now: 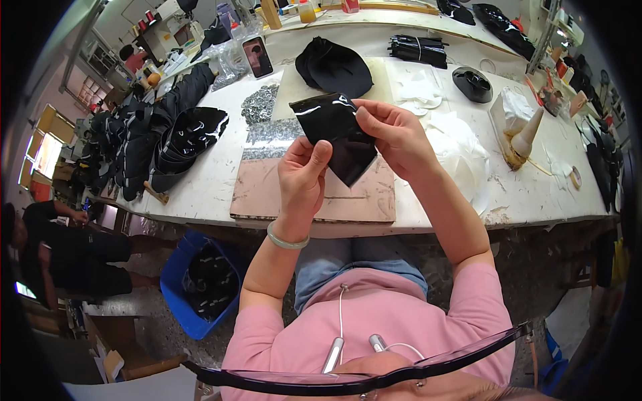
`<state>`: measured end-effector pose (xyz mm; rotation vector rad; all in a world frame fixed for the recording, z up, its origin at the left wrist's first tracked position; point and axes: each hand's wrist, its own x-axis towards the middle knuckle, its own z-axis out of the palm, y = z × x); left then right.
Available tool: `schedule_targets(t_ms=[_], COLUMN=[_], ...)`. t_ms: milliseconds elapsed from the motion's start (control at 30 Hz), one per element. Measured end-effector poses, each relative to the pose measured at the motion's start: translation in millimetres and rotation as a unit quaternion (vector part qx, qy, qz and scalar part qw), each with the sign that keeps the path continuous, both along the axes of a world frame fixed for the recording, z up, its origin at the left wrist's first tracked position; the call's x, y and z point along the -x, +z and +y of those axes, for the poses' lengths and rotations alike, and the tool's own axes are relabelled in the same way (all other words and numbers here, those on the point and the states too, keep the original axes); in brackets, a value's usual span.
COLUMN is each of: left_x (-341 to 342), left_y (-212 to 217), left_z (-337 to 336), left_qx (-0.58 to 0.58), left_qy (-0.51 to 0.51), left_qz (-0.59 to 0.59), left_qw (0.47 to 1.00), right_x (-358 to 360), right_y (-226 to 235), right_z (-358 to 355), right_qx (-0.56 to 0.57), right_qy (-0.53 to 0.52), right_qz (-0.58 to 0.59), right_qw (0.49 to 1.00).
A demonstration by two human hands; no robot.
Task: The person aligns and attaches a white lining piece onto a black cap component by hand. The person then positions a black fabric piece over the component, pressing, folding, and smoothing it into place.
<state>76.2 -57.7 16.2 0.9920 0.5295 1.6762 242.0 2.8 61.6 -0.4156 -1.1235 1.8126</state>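
Note:
A glossy black piece of patent-leather-like sheet [332,127] is held up between my two hands over the bench. My left hand [302,174] pinches its lower left edge, thumb on top. My right hand [393,136] grips its upper right edge, thumb on the near side and fingers behind. The piece hangs with one corner pointing down. Beneath lies a worn pinkish board [267,190], with a shiny grey slab [271,131] along its far left part. Just beyond the piece rest matte black curved pieces [333,67], stacked together.
Stacked black curved parts [190,137] crowd the bench's left. A phone [257,57] stands behind small silvery bits [261,104]. White thin sheets [455,157] and a pale cone [528,134] are at right. Below left is a blue bin [175,294]; another person [100,247] is beyond it.

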Motion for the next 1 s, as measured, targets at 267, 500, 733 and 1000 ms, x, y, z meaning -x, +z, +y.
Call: schedule_targets(t_ms=[267, 500, 733, 1000], left_x=[-3.9, -4.1, -4.6, 5.6], left_y=[15.2, 22.9, 28.1, 23.6], left_z=[-5.6, -18.4, -31.4, -32.3], left_qx=[-0.02, -0.012, -0.017, 0.002], left_qy=[0.012, 0.055, 0.095, 0.085], left_qz=[0.003, 0.092, 0.124, 0.11], left_qw=[1.0, 0.994, 0.988, 0.99], right_x=[4.2, -1.0, 8.0, 12.4], right_y=[-1.6, 14.2, 6.0, -6.0], right_z=[-7.0, -15.7, -16.7, -11.7], right_qx=[-0.074, -0.026, 0.015, 0.096], right_qy=[-0.015, 0.042, 0.052, 0.145], right_qz=[0.026, -0.024, 0.051, 0.071], right_qw=[0.997, 0.998, 0.997, 0.982])
